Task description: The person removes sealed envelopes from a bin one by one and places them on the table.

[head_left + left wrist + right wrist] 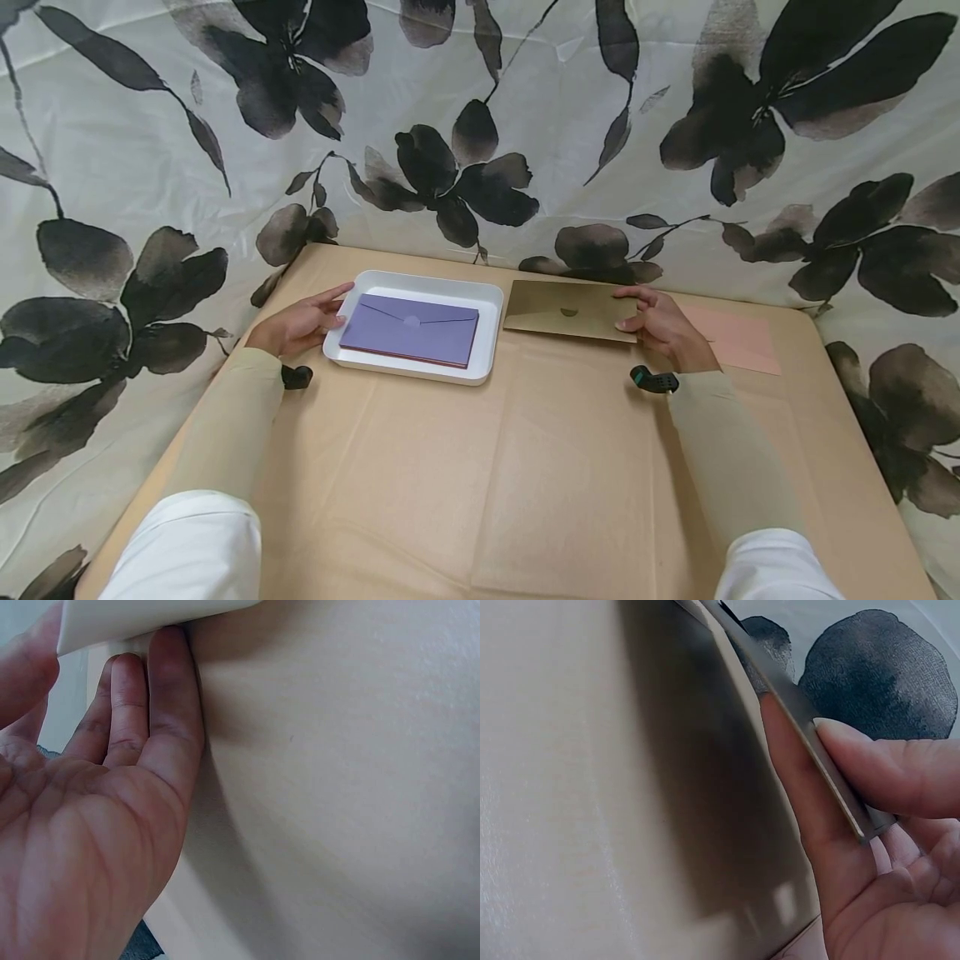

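A white tray (pixel 414 377) stands left of centre toward the table's far side, and in it lies a purple envelope (pixel 420 333) with a reddish edge showing beneath. At the tray's left end my left hand (pixel 302 322) grips the rim; the left wrist view has the thumb against the tray wall (pixel 127 622) and the fingertips under it. My right hand (pixel 660 327) pinches the right end of a gold envelope (pixel 558 307) between thumb and fingers. In the right wrist view this envelope (pixel 810 742) appears edge-on, raised over the table with its shadow below.
A pink envelope or sheet (pixel 742 337) lies on the table at the right, partly behind my right hand. The table (pixel 480 483) has a tan covering with faint creases. A white cloth with dark flowers (pixel 555 100) hangs behind and along both sides.
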`<state>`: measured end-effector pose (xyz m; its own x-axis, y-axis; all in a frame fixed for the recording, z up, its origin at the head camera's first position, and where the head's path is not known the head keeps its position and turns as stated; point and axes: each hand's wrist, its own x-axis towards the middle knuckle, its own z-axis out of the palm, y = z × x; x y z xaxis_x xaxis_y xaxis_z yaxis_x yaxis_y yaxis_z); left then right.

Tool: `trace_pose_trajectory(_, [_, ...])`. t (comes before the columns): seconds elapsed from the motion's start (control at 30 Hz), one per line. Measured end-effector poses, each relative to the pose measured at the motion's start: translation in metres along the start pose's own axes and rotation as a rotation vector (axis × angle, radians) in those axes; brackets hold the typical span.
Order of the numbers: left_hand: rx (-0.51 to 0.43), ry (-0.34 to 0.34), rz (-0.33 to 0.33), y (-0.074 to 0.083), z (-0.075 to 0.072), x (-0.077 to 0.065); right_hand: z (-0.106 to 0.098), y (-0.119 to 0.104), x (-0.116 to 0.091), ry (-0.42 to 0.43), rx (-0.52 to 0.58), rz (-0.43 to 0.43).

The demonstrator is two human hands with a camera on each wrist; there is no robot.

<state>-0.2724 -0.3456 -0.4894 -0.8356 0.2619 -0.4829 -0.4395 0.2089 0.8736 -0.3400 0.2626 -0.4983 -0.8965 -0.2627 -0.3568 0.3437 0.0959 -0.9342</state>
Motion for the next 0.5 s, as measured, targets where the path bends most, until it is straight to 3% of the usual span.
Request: trace_pose_trajectory(0.5, [0.002, -0.003, 0.005, -0.0026, -0.0031, 0.0022, 0.0045, -0.0012, 0.0025, 0.004, -0.048, 0.002])
